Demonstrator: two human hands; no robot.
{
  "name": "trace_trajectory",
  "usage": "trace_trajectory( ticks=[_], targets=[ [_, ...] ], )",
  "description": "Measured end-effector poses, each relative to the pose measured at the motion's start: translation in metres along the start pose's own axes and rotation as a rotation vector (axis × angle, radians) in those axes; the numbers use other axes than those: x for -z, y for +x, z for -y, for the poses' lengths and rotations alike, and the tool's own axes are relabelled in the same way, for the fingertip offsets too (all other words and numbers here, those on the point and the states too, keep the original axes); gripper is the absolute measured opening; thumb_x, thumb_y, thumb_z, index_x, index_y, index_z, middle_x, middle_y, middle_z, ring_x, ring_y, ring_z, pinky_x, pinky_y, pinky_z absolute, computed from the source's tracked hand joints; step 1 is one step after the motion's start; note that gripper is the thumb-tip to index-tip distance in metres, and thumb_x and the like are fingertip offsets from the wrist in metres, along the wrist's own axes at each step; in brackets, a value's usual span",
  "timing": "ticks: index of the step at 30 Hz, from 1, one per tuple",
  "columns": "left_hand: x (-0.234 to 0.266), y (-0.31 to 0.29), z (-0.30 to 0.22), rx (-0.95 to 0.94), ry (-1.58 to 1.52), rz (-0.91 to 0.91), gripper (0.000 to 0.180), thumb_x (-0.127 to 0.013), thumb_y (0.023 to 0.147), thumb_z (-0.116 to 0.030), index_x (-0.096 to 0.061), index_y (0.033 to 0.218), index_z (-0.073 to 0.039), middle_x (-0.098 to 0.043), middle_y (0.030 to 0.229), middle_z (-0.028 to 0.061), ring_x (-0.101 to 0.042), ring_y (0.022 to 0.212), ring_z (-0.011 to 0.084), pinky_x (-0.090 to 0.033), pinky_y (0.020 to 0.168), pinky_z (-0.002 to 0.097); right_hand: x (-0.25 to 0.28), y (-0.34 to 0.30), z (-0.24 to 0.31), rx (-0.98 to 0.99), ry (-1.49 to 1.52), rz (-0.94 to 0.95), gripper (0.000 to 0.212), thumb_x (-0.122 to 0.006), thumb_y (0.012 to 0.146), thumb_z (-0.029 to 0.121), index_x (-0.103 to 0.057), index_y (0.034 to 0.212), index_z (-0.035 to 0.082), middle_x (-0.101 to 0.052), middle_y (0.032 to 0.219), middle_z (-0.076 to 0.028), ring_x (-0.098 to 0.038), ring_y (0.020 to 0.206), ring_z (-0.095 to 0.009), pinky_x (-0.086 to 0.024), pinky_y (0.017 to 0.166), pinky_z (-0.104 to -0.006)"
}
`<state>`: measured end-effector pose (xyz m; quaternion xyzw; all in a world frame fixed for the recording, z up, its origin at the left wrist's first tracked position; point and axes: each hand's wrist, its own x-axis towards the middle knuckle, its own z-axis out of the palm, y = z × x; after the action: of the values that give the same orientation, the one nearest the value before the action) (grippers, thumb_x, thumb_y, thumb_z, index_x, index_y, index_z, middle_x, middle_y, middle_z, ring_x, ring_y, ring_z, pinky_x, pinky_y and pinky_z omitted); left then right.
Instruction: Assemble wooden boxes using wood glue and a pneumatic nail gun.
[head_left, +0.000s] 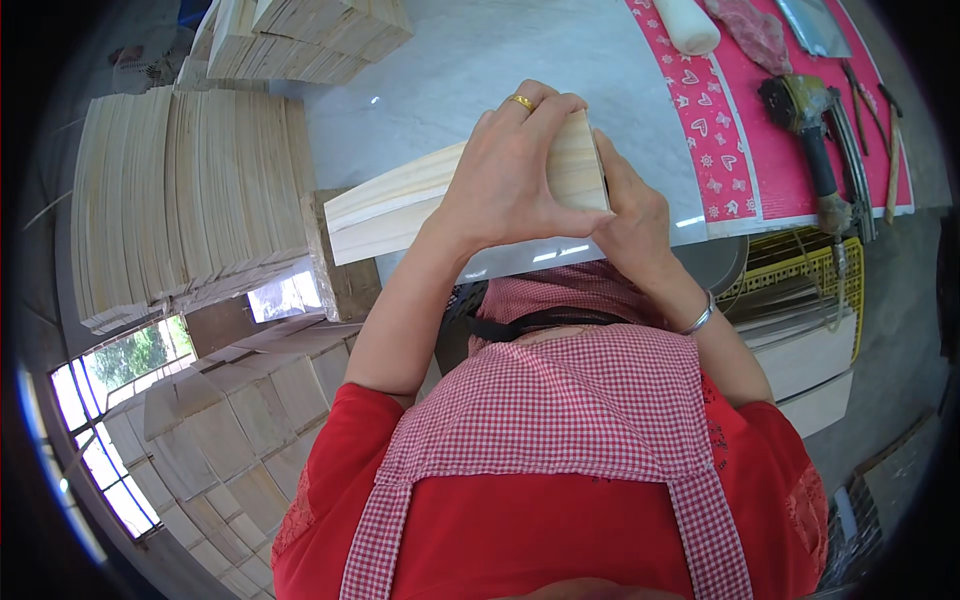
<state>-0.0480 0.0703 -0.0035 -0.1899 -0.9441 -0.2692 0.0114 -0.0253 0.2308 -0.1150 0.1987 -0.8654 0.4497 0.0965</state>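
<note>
Left hand point(508, 170) and right hand point(637, 218) share a grip, closed on the 3-o'clock end of a pale wooden piece point(395, 210) at the worktop's point(440, 90) 6-o'clock edge. Stacked boards point(190, 190) stand at 9 o'clock; past 2, a power tool point(812, 150) lies on a pink sheet point(748, 140).

Shown were one left hand point(512, 172) and one right hand point(637, 210), with one wood block point(400, 205), one ring point(522, 102) and one bangle point(703, 313). Far right: one air tool point(815, 130), one roll point(688, 25), one mat point(750, 150); nearer right, one crate point(853, 265). Boards point(190, 190) at left were too numerous to count.
</note>
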Motion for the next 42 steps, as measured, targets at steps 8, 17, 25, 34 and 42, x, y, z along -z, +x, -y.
trace_trajectory(
  ticks=[8,17,25,34,42],
  targets=[
    [-0.002,-0.001,0.001,0.001,0.014,-0.013,0.087,-0.087,0.05,-0.041,-0.058,0.121,0.0,-0.057,0.114,0.0142,-0.059,0.096,0.0333,-0.045,0.086,0.0417,0.0,0.001,0.002,-0.009,-0.022,0.019,0.079,-0.07,0.071,0.002,-0.04,0.144,0.001,-0.064,0.096,-0.014,-0.067,0.074,-0.033,-0.054,0.06,-0.0404],
    [-0.005,-0.003,0.0,0.001,0.032,-0.02,0.086,-0.087,0.051,-0.038,-0.056,0.122,-0.003,-0.056,0.114,0.0139,-0.058,0.098,0.0329,-0.046,0.085,0.0419,0.01,0.0,0.001,-0.077,0.142,0.073,0.086,-0.069,0.071,0.002,-0.036,0.149,0.006,-0.06,0.1,-0.016,-0.065,0.08,-0.034,-0.054,0.067,-0.0426],
    [-0.009,-0.002,0.005,-0.006,0.006,-0.049,0.088,-0.088,0.047,-0.04,-0.057,0.12,-0.002,-0.056,0.112,0.0131,-0.057,0.097,0.0319,-0.044,0.083,0.0418,0.044,0.012,0.024,-0.066,0.453,0.181,0.088,-0.071,0.072,0.001,-0.035,0.153,0.01,-0.051,0.102,-0.015,-0.056,0.073,-0.027,-0.051,0.066,-0.0352],
    [-0.007,0.0,0.006,-0.005,0.015,-0.028,0.086,-0.088,0.048,-0.04,-0.057,0.12,-0.004,-0.056,0.11,0.0125,-0.057,0.096,0.0315,-0.044,0.082,0.0415,0.052,-0.036,0.025,-0.107,0.739,0.125,0.064,-0.063,0.082,-0.007,-0.05,0.143,0.005,-0.053,0.111,-0.009,-0.053,0.077,-0.008,-0.046,0.062,-0.0213],
    [-0.009,0.002,0.002,0.01,0.008,-0.029,0.085,-0.088,0.049,-0.041,-0.057,0.119,-0.004,-0.056,0.11,0.0118,-0.057,0.097,0.0312,-0.044,0.083,0.0415,0.055,-0.038,0.016,-0.145,0.857,0.135,0.056,-0.061,0.084,-0.008,-0.056,0.138,0.004,-0.053,0.115,-0.008,-0.054,0.078,-0.009,-0.047,0.066,-0.0211]
  ],
)
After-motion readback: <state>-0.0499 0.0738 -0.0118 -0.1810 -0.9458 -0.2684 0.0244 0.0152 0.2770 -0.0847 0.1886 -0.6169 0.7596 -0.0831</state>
